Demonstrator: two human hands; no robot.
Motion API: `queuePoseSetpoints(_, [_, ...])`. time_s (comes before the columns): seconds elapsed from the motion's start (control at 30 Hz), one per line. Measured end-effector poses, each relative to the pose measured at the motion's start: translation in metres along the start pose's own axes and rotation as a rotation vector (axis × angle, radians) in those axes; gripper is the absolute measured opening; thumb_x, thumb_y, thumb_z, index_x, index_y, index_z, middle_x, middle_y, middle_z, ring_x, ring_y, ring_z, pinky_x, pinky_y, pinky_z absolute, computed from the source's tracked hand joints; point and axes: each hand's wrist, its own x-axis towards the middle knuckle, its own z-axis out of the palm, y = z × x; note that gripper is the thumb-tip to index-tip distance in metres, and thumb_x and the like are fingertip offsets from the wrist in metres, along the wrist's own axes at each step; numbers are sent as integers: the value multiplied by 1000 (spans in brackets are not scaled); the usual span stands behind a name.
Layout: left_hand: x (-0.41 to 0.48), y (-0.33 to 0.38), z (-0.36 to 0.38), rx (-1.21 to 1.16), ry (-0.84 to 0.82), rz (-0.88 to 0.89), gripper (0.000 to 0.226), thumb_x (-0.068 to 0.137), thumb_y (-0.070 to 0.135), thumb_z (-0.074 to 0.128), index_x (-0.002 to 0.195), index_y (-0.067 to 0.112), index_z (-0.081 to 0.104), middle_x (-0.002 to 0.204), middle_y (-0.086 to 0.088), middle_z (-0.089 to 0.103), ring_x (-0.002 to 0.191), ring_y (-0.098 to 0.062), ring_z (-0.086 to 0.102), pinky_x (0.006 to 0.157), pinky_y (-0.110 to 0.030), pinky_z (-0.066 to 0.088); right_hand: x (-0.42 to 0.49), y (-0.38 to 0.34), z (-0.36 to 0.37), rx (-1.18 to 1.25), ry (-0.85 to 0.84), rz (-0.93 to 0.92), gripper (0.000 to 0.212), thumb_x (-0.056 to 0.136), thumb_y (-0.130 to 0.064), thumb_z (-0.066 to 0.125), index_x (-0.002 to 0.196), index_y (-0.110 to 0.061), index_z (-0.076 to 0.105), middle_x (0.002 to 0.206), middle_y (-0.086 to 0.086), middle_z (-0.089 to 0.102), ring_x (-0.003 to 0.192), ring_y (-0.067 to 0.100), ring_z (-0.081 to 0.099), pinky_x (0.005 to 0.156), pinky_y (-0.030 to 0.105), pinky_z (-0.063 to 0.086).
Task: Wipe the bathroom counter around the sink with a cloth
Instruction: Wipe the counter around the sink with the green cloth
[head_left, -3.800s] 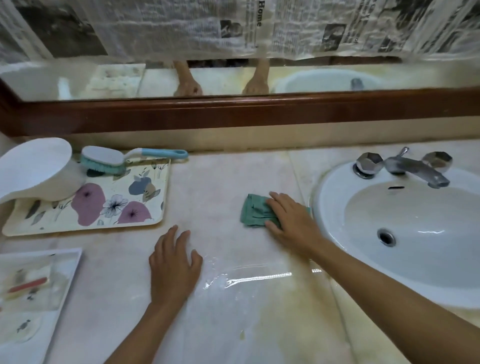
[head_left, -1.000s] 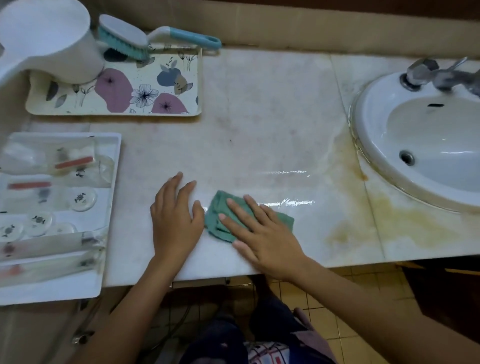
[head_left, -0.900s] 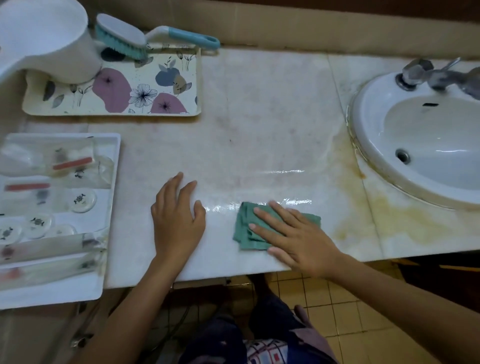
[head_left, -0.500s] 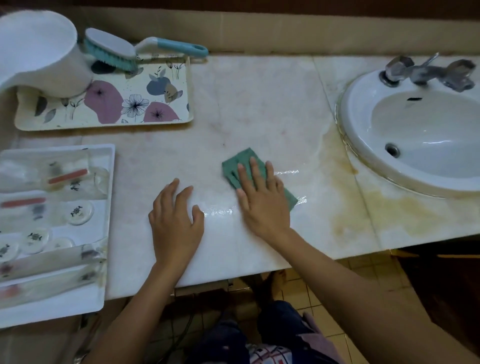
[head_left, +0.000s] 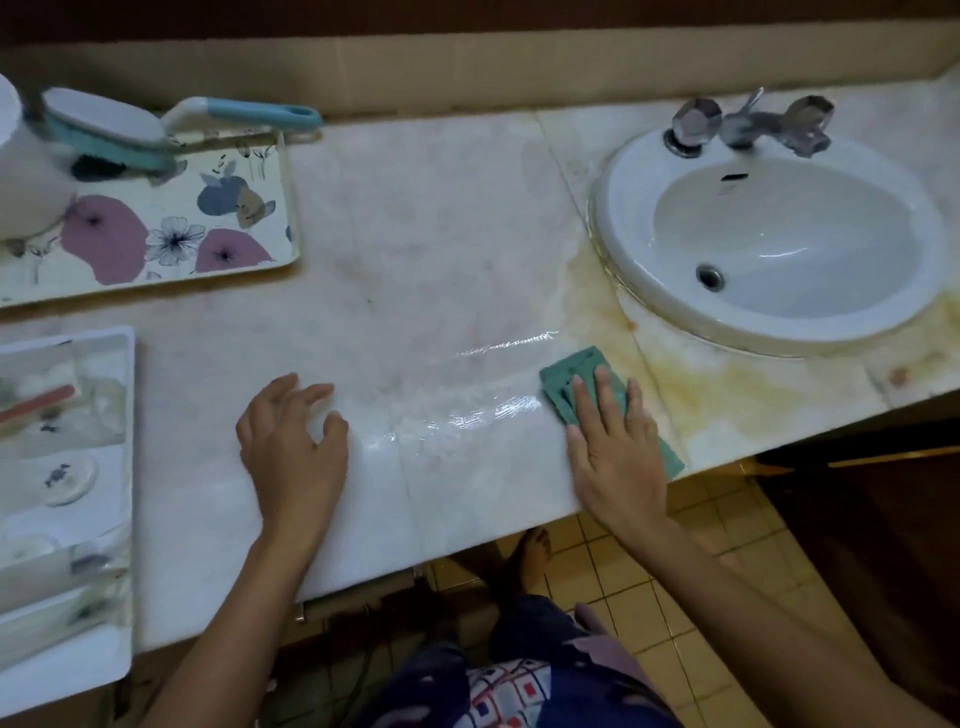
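Observation:
A folded green cloth (head_left: 563, 378) lies on the pale marble counter (head_left: 441, 249), near its front edge and just left of the white oval sink (head_left: 769, 244). My right hand (head_left: 615, 447) presses flat on the cloth, fingers pointing away from me, covering most of it. My left hand (head_left: 291, 447) rests on the bare counter further left, fingers slightly curled, holding nothing. Wet streaks shine between the two hands. Yellow-brown stains ring the sink's left and front rim.
A floral tray (head_left: 208, 254) at the back left carries a white jug (head_left: 21, 176) and a blue-handled scrub brush (head_left: 156, 124). A white tray (head_left: 119, 519) of small toiletries sits at the left edge. A chrome tap (head_left: 748, 124) stands behind the basin. Tiled floor lies below.
My right hand has slid the cloth to the right and toward the front edge, closer to the sink stains. My left hand stayed in place with its fingers curling a little.

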Motion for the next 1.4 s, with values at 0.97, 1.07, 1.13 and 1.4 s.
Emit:
queuePoseSetpoints(0.97, [92,92,123,386,-131,332,42,94,19,47,136,15,48,154,-7,33,141,-28,27,106,-50,27,123,-7,-6,58,-16,-446,53,99,-42,27,149,-29,31,159,-4,24,147,27,17,109,42,29])
queuePoseSetpoints(1.07, [92,92,123,388,-118,325,42,95,21,43,136,16,48,155,-5,33,140,-27,28,106,-49,28,192,-37,-9,94,-39,-356,52,100,-41,27,151,-30,24,161,-5,16,148,25,9,114,43,21])
queuePoseSetpoints(1.13, [92,92,123,385,-109,322,44,92,25,39,135,17,49,154,-4,34,140,-27,29,105,-49,28,233,-55,-13,71,-46,-311,54,102,-40,27,153,-29,16,162,-4,9,149,25,3,116,42,14])
queuePoseSetpoints(1.4, [92,94,123,406,-95,309,45,89,29,40,131,18,52,152,-3,37,137,-25,32,101,-48,33,347,-43,-42,-24,-136,-430,53,103,-38,22,154,-26,10,163,0,2,148,27,-1,117,43,10])
